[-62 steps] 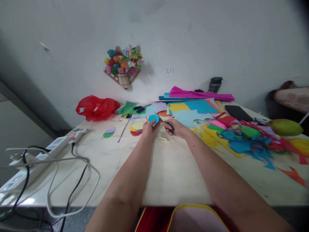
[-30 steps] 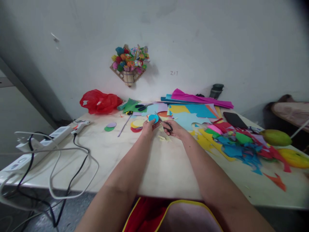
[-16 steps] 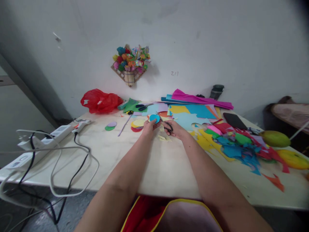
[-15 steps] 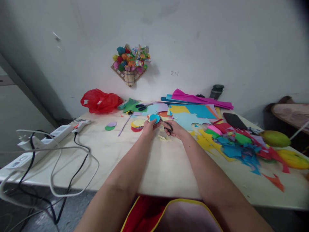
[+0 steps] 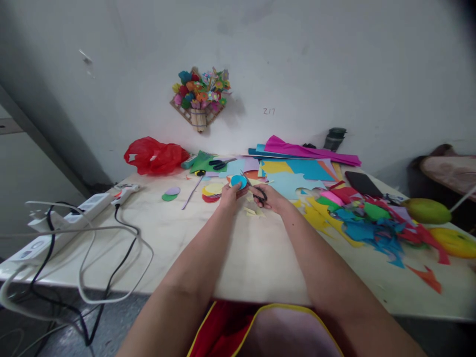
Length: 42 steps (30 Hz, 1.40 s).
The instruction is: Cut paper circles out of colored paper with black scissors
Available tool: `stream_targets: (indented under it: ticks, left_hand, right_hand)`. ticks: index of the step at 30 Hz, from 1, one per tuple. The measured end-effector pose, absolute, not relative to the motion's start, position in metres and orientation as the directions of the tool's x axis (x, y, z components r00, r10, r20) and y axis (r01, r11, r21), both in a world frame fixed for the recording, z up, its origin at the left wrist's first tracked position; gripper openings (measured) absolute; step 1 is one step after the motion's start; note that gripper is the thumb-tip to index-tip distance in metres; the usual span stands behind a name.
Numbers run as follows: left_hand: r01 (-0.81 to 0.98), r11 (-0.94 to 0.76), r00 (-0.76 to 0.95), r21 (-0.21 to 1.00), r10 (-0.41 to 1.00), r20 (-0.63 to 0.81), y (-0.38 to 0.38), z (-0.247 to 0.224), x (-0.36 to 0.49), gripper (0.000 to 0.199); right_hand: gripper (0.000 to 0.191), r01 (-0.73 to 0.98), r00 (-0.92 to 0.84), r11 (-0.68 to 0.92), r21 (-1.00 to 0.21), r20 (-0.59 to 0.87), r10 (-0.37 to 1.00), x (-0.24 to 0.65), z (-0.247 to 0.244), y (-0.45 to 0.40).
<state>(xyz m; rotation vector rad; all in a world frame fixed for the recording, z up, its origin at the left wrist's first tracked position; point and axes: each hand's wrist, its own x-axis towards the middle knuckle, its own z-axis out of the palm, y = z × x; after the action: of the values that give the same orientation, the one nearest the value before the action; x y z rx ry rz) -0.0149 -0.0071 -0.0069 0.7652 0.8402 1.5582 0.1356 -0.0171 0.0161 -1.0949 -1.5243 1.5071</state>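
Note:
Between the thumb and fingers of my left hand (image 5: 229, 194) is a round blue paper (image 5: 238, 182). My right hand (image 5: 272, 199) is closed on the black handles of a pair of scissors (image 5: 261, 197), whose blades point up and left beside the right edge of the blue paper. Pale yellow scraps (image 5: 254, 212) lie on the table just below the hands. To the left of my left hand rest yellow paper circles (image 5: 214, 189) with red ones under them. Farther left are a lilac circle (image 5: 173, 190) and a green circle (image 5: 169, 198).
A power strip (image 5: 89, 204) with loose cables lies at the left, and a red plastic bag (image 5: 154, 156) behind. Coloured scraps (image 5: 375, 230), a black phone (image 5: 362, 184) and a green mango (image 5: 426, 211) are on the right. Paper sheets (image 5: 286, 184) and second scissors (image 5: 220, 164) lie at the back.
Both hands keep their holds, with almost no movement. The view has shifted very slightly.

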Motion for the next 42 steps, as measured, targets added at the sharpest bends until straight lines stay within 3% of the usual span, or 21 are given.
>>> stream_targets:
  ticks: [10,22,42]
  left_hand:
    - [-0.533,-0.1,-0.137,0.84,0.99,0.031,-0.009,-0.005,-0.015,0.021]
    - [-0.545,-0.09,-0.154,0.834,0.988,0.006,-0.009,-0.003,-0.015,0.009]
    - [-0.553,-0.078,-0.202,0.829,0.978,-0.043,-0.006,-0.005,-0.015,0.005]
  right_hand:
    - [0.016,0.075,-0.365,-0.061,-0.995,-0.085,0.927,0.132,0.024,-0.025]
    - [0.021,0.017,-0.327,-0.138,-0.99,-0.136,0.935,0.129,0.027,-0.026]
    - [0.019,0.024,-0.314,-0.125,-0.992,-0.126,0.941,0.127,0.028,-0.025]
